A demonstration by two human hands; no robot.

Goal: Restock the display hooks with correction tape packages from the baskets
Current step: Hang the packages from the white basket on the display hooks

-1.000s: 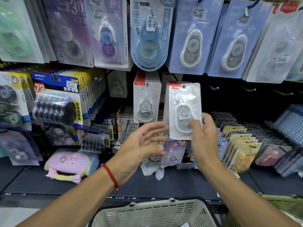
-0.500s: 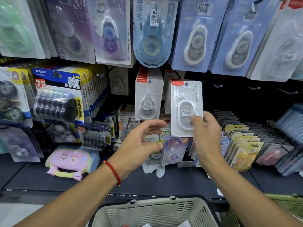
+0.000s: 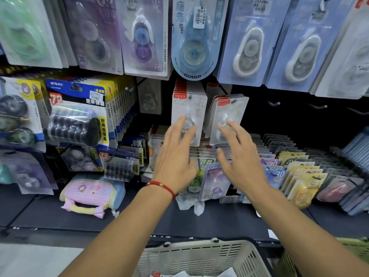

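Two stacks of white correction tape packages with red labels hang side by side on hooks, the left stack (image 3: 189, 110) and the right stack (image 3: 229, 114). My left hand (image 3: 175, 154), with a red string on the wrist, reaches up with straight fingers whose tips lie on the front package of the left stack. My right hand (image 3: 239, 156) is spread open just below the right stack, its fingertips at that stack's front package, holding nothing. A white basket (image 3: 199, 256) sits below my arms at the frame's bottom.
Bare hooks (image 3: 317, 105) stick out of the dark panel to the right. Larger tape packs (image 3: 191, 37) hang above. Rows of packages (image 3: 295, 168) fill the shelf on the right. A pink pouch (image 3: 89, 192) lies on the left, and a green basket (image 3: 355, 246) sits at the lower right.
My right hand has let go of the white package, which now hangs on the right stack. Both hands have opened, and the left has risen to the left stack.
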